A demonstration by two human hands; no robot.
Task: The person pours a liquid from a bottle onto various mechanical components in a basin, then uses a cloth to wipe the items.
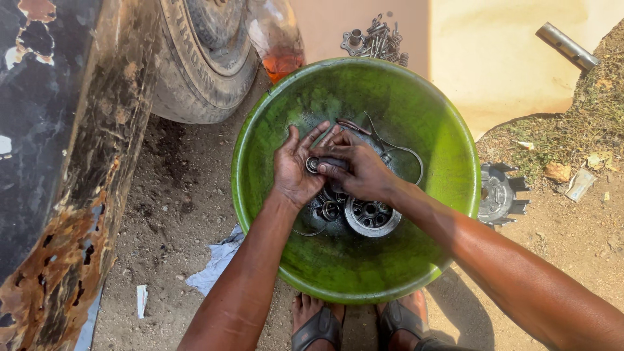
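Vehicle body: a rusted, peeling dark panel [58,162] fills the left edge of the frame, top to bottom.
Tyre: a worn tyre [205,58] stands at upper left, just beside the panel and near the basin's rim.
Basin: a large green plastic basin [429,130] sits on the dirt at centre frame, its inside smeared dark and wet.
Board: a pale flat sheet [494,58] lies at upper right, behind the basin.
Left hand: the left hand [296,169], centre frame inside the basin, is cupped with fingers spread, backing a small metal part.
Right hand: the right hand [361,170] lies across it from the right, fingers curled and closed on the same part.
Small metal part: a short dark shaft with a round bearing end [314,164], pinched between both hands above the basin's bottom.
Round hub: a silver disc with holes [370,214] rests on the basin floor, just below the hands.
Slotted drum: a grey notched metal piece [499,194] lies on the ground right of the basin.
Bottle: a clear bottle with orange liquid [278,45] leans at top centre.
Bolts: a heap of springs and bolts [380,39] lies on the board at top.
Pipe: a short metal tube [567,45] lies at upper right.
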